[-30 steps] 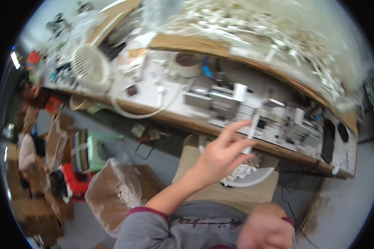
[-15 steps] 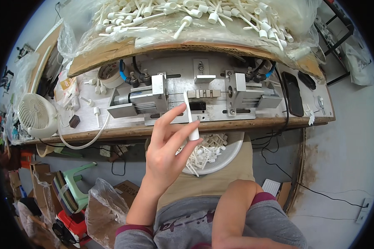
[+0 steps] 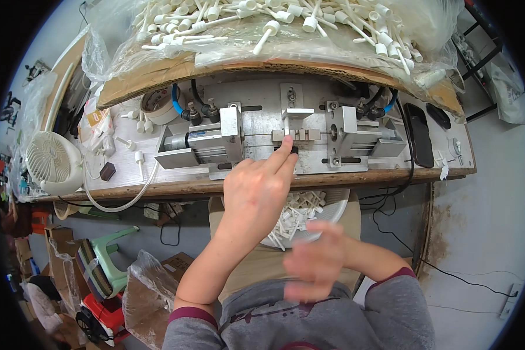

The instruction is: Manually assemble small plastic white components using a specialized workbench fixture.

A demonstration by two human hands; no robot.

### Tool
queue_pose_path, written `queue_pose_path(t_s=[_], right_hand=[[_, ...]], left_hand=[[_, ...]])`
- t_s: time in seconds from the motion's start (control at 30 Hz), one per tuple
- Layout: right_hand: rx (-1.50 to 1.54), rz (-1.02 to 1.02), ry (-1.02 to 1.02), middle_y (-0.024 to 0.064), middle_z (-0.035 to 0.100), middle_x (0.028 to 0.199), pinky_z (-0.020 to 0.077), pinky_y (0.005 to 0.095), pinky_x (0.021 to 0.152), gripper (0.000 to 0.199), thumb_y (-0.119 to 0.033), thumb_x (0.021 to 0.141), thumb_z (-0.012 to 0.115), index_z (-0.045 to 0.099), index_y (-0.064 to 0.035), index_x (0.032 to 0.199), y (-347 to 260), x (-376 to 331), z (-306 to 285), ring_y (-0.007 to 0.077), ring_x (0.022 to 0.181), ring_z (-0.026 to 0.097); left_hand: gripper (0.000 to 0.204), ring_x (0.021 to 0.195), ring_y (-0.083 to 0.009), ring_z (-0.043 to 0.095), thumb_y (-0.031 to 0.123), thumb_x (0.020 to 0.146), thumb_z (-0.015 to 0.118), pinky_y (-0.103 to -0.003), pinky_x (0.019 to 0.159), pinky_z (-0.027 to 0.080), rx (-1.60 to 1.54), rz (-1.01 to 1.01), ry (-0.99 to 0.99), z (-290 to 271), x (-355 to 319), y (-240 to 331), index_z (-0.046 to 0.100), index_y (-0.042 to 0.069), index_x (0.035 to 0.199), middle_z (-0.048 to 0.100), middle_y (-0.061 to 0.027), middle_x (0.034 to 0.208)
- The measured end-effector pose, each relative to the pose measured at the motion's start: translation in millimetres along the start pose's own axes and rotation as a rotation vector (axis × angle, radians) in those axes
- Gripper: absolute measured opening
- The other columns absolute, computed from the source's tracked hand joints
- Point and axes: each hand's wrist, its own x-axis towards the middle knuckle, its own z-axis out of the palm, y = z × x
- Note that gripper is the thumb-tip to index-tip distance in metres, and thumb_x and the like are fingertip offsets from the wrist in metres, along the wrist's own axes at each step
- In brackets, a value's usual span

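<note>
My left hand (image 3: 256,192) reaches over the metal clamping fixture, its index fingertip on the small slotted block (image 3: 312,135) at the centre. A thin white plastic stick (image 3: 286,125) shows just beyond that fingertip, lying across the block. The rest of the stick and my thumb are hidden beneath the hand. Nearer my body, my right hand (image 3: 316,261) is smeared by motion beside a white basin (image 3: 337,209). That basin sits on my lap and holds many small white plastic pieces (image 3: 297,216). Whether anything is in the right hand does not show.
Metal cylinder units flank the block, the left one (image 3: 207,143) and the right one (image 3: 356,137). Above them a cardboard shelf (image 3: 239,65) bears a heap of white cup-ended sticks (image 3: 268,35). A small fan (image 3: 51,162) stands left; a black phone (image 3: 419,135) lies right.
My left hand has moved forward from above the basin to the block, bringing the white stick onto it. My right hand has swung out from near my body toward the basin.
</note>
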Motion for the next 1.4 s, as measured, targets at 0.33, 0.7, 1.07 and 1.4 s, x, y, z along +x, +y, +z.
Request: queue_pose_path(t_s=[0.33,0.7,1.07,1.4], right_hand=[[0.511,0.781,-0.329,0.0093,0.066,0.111,0.049,0.0366,0.084,0.033,-0.017,0.082,0.069,0.064,-0.0077,0.113,38.8,88.4,-79.7,0.0207,0.103,0.061],[0.75,0.548,-0.097,0.0105,0.063,0.113,0.0465,0.0356,0.082,0.029,-0.018,0.086,0.066,0.06,-0.0081,0.112,-3.6,103.1,-74.1,0.0204,0.1,0.058],[0.847,0.504,0.105,0.0118,0.06,0.115,0.044,0.0346,0.08,0.025,-0.02,0.09,0.063,0.055,-0.0085,0.111,-27.3,100.2,-60.1,0.0202,0.098,0.055],[0.764,0.645,0.206,0.0129,0.057,0.116,0.0417,0.0337,0.079,0.022,-0.021,0.093,0.06,0.051,-0.0089,0.11,-13.0,89.8,-70.1,0.02,0.095,0.053]], left_hand=[[0.017,0.059,-0.0226,0.068,0.01,0.073,0.075,-0.031,0.057,0.053,-0.033,-0.004,-0.051,-4.2,8.1,0.5,0.074,0.005,0.089,0.071,-0.0115,0.12],[0.024,0.067,-0.0243,0.07,0.012,0.072,0.08,-0.032,0.063,0.055,-0.005,-0.091,-0.082,-3.7,9.4,-1.4,0.077,0.009,0.096,0.072,-0.0027,0.12],[0.026,0.063,-0.0235,0.066,0.015,0.071,0.082,-0.032,0.061,0.054,-0.213,0.009,-0.142,-28.5,-13.1,10.3,0.074,0.007,0.095,0.073,-0.0067,0.117],[0.028,0.076,-0.0168,0.07,0.017,0.079,0.083,-0.026,0.064,0.054,-0.33,0.013,0.001,-61.0,4.0,1.4,0.075,0.005,0.104,0.076,-0.0089,0.105]])
